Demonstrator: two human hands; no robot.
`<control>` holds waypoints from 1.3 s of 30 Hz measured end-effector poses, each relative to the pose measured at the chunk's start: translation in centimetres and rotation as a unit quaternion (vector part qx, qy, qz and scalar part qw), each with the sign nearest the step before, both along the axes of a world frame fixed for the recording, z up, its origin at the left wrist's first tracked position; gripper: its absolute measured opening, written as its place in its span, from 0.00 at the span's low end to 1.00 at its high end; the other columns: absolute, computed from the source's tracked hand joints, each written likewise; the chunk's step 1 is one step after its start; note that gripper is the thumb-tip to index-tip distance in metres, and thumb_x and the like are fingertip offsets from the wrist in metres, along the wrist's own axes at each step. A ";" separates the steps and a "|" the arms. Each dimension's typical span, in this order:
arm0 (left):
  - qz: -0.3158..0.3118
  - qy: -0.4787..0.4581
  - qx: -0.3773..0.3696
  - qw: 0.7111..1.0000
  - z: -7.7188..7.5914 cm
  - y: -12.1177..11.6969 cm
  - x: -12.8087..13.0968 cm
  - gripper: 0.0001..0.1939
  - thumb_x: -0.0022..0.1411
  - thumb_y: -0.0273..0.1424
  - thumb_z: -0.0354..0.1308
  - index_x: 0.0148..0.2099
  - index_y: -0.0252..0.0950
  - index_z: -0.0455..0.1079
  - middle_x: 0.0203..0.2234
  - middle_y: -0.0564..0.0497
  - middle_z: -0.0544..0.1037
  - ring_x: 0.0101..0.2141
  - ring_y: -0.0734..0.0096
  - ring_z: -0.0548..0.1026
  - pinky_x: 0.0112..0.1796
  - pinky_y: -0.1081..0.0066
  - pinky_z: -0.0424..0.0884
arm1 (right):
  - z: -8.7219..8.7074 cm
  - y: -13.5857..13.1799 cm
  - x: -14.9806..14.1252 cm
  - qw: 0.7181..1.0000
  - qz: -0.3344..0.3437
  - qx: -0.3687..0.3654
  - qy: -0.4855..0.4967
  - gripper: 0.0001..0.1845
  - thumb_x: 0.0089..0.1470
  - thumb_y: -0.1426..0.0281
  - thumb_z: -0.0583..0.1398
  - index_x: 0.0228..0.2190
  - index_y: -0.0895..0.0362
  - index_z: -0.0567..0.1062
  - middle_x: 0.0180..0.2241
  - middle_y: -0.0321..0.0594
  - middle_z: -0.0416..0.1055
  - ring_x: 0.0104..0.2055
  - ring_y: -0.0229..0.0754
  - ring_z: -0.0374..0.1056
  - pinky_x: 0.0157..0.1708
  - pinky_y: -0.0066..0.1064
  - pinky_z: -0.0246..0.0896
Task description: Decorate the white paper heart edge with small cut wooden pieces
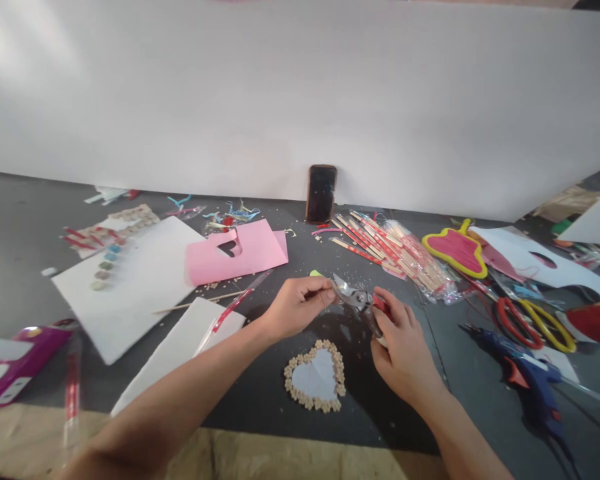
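Note:
My right hand point(400, 347) is wrapped around the red handles of a pair of pruning shears point(357, 298), whose blades point left and stand apart. Thumb and fingers of my left hand point(300, 305) are pinched together right at those blades. What they pinch is too small to make out. Below both hands, a paper heart point(316, 377) lies flat on the dark table, its edge lined with small round beige pieces. Light crumbs are scattered around it.
Chopsticks in red-printed wrappers point(380, 243) lie behind my right hand. A phone point(321, 193) leans on the white wall. To the right are a blue glue gun point(523, 377) and scissors point(545, 323); to the left, pink paper point(250, 250) and white foam boards point(125, 293).

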State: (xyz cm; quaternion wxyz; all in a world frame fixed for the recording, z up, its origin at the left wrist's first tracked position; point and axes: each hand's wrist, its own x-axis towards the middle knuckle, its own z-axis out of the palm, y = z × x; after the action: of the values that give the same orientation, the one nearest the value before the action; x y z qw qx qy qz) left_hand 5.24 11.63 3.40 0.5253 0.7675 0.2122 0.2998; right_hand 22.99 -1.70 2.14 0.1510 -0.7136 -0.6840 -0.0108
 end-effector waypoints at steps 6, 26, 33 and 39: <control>-0.014 -0.017 -0.011 1.000 0.1 -0.1 -0.1 0.16 0.64 0.36 0.49 0.30 0.31 0.71 0.24 0.51 0.71 0.27 0.74 0.67 0.29 0.75 0.62 | 0.0 0.1 -0.1 1.000 0.009 -0.002 0.024 0.19 0.45 0.78 0.53 0.42 0.58 0.68 0.56 0.49 0.57 0.52 0.51 0.57 0.47 0.43 0.59; 0.013 0.033 0.003 0.999 1.9 -1.6 -0.4 0.15 0.63 0.31 0.50 0.28 0.31 0.72 0.24 0.50 0.76 0.26 0.74 0.71 0.29 0.76 0.62 | -0.6 -0.1 -0.4 0.998 -0.047 0.032 0.018 0.23 0.53 0.70 0.52 0.51 0.56 0.61 0.41 0.45 0.71 0.41 0.46 0.68 0.39 0.36 0.63; 0.034 -0.004 -0.050 0.998 1.6 -1.9 0.1 0.07 0.60 0.28 0.54 0.34 0.33 0.72 0.28 0.51 0.77 0.31 0.72 0.74 0.33 0.76 0.67 | -0.3 0.1 -0.4 0.997 -0.076 0.002 0.009 0.26 0.51 0.73 0.53 0.53 0.56 0.59 0.39 0.44 0.69 0.42 0.47 0.66 0.40 0.38 0.62; 0.051 0.013 0.002 0.999 1.9 -2.1 -0.1 0.11 0.62 0.30 0.52 0.32 0.34 0.73 0.25 0.52 0.77 0.28 0.74 0.73 0.29 0.78 0.65 | -0.3 0.2 -0.6 0.999 -0.043 0.007 0.004 0.37 0.48 0.76 0.54 0.59 0.57 0.50 0.43 0.46 0.67 0.44 0.48 0.62 0.44 0.40 0.61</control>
State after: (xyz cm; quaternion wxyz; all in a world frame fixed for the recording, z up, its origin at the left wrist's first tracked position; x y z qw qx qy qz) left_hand 5.17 9.52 5.26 0.5052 0.7604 0.2577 0.3164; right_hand 22.39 -1.51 1.86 0.1581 -0.7415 -0.6517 -0.0199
